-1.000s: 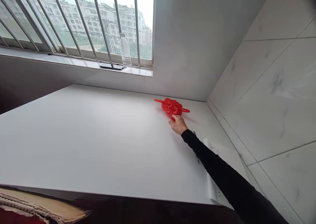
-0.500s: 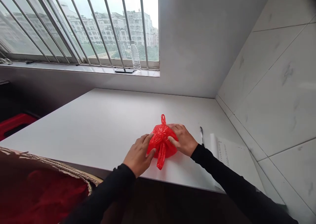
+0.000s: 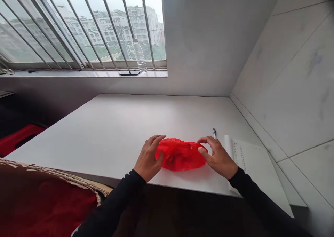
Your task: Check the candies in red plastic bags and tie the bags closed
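A crumpled red plastic bag (image 3: 180,157) lies near the front edge of the white table, spread wide, with a darker shape showing faintly through it. What is inside cannot be made out. My left hand (image 3: 150,157) is at the bag's left end, thumb in front and fingers curved over the far side. At the opposite end, my right hand (image 3: 217,157) has the bag's edge between thumb and curled fingers. The bag's knot and loop handles do not show.
Right of the bag lie a pen (image 3: 214,132) and an open notebook (image 3: 253,164) with writing. A cardboard box (image 3: 65,176) with red material inside stands at the front left. On the windowsill are a clear bottle (image 3: 140,57) and a dark flat phone-like object (image 3: 129,72).
The bag went from a rounded bundle with its knot and handles on top to a wider, flatter shape with these out of sight. My right hand moved right, away from my left.
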The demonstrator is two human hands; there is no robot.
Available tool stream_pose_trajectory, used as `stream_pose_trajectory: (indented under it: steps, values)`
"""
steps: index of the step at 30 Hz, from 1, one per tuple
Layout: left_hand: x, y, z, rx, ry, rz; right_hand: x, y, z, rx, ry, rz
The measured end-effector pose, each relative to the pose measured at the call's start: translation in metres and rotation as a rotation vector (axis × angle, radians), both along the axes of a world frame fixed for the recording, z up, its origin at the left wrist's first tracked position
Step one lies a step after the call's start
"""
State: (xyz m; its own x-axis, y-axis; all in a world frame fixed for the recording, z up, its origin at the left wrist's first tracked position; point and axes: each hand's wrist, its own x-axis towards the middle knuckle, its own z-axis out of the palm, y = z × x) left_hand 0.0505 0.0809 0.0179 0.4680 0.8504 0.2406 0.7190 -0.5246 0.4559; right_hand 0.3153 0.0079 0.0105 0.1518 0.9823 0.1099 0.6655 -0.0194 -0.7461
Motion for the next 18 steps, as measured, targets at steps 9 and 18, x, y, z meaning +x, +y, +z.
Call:
stream_pose_trajectory:
  steps: [9, 18]
  values:
    - [0.003, 0.004, 0.008, -0.006, -0.115, 0.007, -0.007, -0.002, 0.003, 0.041, 0.225, -0.033]
    - [0.01, -0.012, 0.036, 0.062, -0.228, 0.114, -0.026, -0.047, 0.06, 0.28, 0.328, -0.177]
